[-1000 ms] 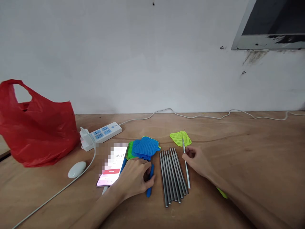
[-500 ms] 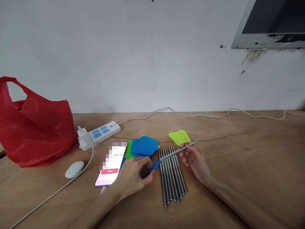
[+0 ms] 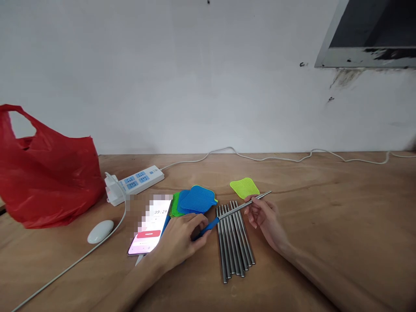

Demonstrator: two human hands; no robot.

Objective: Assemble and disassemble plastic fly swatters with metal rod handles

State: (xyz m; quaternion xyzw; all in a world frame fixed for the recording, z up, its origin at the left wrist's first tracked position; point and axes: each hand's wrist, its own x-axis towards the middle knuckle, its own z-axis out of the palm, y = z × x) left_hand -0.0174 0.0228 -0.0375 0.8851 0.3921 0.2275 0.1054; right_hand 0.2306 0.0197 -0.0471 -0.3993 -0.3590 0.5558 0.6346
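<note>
My left hand (image 3: 182, 236) is closed around a blue plastic handle (image 3: 211, 224); part of the handle is hidden by the fingers. A thin silver metal rod (image 3: 238, 208) meets the handle's upper end and slants up to the right. My right hand (image 3: 263, 216) pinches that rod near its far end, between thumb and fingers. Below it, several similar metal rods (image 3: 234, 242) lie side by side on the table. Behind my left hand, blue mesh fly swatter heads (image 3: 198, 199) overlap green mesh heads (image 3: 175, 206). One yellow-green mesh head (image 3: 245, 188) lies apart, beyond my right hand.
A lit phone (image 3: 152, 225) lies left of my left hand. Further left are a white mouse (image 3: 100, 231), a white power strip (image 3: 139, 183) with a plugged-in charger, and a red plastic bag (image 3: 52, 173). A white cable (image 3: 256, 158) runs along the wall.
Both hands keep their grips, and the rod and handle stay joined at nearly the same slant. A little more of the blue handle shows between my left fingers.
</note>
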